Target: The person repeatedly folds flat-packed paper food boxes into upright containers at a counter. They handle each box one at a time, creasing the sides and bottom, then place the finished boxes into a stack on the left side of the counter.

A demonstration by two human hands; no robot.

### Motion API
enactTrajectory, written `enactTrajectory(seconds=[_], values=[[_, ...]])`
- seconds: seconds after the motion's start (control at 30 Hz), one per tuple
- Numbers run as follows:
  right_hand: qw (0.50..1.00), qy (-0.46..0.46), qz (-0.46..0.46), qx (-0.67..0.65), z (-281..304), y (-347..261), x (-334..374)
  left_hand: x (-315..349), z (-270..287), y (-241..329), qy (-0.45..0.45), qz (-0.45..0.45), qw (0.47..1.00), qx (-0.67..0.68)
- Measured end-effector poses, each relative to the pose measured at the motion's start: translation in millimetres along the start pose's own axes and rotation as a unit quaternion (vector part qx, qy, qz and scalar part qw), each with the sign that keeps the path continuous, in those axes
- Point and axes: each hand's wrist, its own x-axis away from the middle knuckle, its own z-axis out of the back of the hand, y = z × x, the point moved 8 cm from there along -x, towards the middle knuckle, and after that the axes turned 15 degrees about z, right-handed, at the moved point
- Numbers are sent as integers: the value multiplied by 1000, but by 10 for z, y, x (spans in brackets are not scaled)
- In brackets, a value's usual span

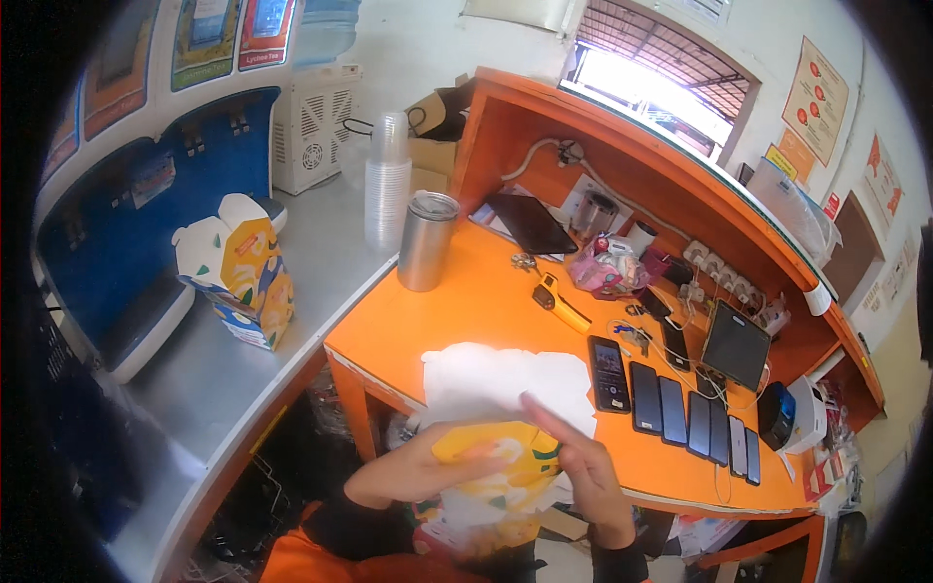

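Head view: yellow carton between our two hands

At the frame's lower centre, our left hand grips the yellow patterned carton, fingers pressed across its face. Our right hand is loosely opened at its right edge; we cannot tell whether it touches. Just beyond lies white card by the near edge of our orange desk. Orange surface stretches from there to a steel tumbler at upper centre; phones crowd the right. At left, a standing carton sits near the grey counter's edge.
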Motion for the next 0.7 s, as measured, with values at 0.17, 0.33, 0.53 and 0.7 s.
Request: enactTrajectory(seconds=[0.17, 0.33, 0.53, 0.7], values=[[996, 16, 35, 85, -32, -44, 122, -14, -49, -110, -25, 44, 999, -9], [985, 86, 129, 80, 27, -221, 159, 166, -258, 88, -107, -111, 959, -237], [970, -226, -35, 86, -386, -39, 188, 350, -542, -73, -326, -84, 855, -395], [993, 5, 89, 79, -235, -301, 118, 823, 111, 551, 192, -410, 827, -334]])
